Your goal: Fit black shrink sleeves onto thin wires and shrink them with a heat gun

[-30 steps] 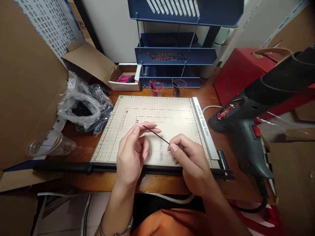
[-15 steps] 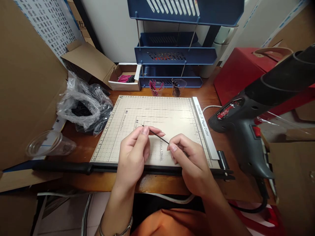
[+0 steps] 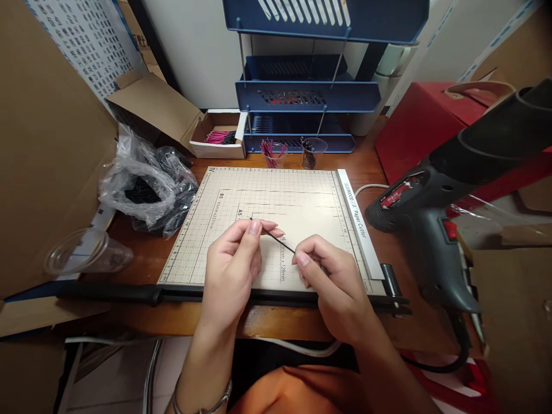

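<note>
A thin black wire (image 3: 278,239) stretches between my two hands above the paper cutter (image 3: 190,247). My left hand (image 3: 235,259) pinches it near its upper end, and a short tip pokes out past the thumb. At the lower end, my right hand (image 3: 330,279) holds it between thumb and curled fingers, which hide that end. The cutter's board is cream with printed grid lines, and its black-handled arm (image 3: 116,292) lies along the near edge.
Behind the cutter stand small clear cups of pink wires (image 3: 273,155) and dark wires (image 3: 309,155), and a blue rack (image 3: 306,95). A plastic bag (image 3: 142,190) and an overturned clear cup (image 3: 90,251) lie left. A heat gun (image 3: 431,230) is at right.
My left hand has shifted very slightly left. Both hands keep their pinch on the black wire, and the things around have not moved.
</note>
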`<state>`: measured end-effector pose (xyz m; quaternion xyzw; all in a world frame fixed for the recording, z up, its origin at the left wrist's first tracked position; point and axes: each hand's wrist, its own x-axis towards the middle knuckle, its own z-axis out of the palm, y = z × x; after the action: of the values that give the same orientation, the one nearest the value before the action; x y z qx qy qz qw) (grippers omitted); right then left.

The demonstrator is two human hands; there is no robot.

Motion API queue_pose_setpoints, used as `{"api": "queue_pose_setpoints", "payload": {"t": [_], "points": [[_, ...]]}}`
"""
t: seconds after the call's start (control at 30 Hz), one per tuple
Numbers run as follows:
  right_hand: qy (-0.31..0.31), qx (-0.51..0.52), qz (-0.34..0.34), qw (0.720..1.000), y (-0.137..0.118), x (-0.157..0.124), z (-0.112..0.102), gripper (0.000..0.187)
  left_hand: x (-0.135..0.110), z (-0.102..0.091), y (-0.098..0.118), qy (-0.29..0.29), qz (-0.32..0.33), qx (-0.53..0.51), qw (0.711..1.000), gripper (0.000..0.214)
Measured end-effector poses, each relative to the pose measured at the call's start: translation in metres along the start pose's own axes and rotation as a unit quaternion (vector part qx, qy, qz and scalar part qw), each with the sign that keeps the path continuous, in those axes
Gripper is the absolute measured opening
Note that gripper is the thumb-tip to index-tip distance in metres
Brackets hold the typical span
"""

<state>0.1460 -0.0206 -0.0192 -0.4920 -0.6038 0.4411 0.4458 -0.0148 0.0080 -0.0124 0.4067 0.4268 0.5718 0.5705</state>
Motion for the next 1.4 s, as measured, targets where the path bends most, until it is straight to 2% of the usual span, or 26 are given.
{"api": "queue_pose_setpoints", "payload": {"t": [0.33,0.73,0.93,1.2,1.4], "points": [[-0.001,-0.001,-0.004,1.000,-0.0001,-0.0004,-0.0003,0.033,-0.0002,0.0002,0.0015,0.020,0.010,0.015,1.000,0.025],[-0.005,0.002,0.001,1.000,0.0006,-0.0006,0.0001,0.034,0.0012,0.0020,0.0045,0.012,-0.001,0.002,1.000,0.028],[-0.002,0.007,0.005,1.000,0.0008,-0.0005,-0.0002,0.035,-0.0003,0.0009,0.0024,0.004,-0.005,0.030,1.000,0.036],[-0.010,0.016,0.002,1.000,0.0022,-0.0011,-0.0012,0.034,-0.0016,-0.0013,-0.0005,-0.006,-0.015,0.070,0.997,0.034],[-0.003,0.024,0.007,1.000,0.0024,-0.0015,-0.0004,0.034,-0.0023,-0.0006,0.0029,-0.017,0.014,0.120,0.992,0.032]]}}
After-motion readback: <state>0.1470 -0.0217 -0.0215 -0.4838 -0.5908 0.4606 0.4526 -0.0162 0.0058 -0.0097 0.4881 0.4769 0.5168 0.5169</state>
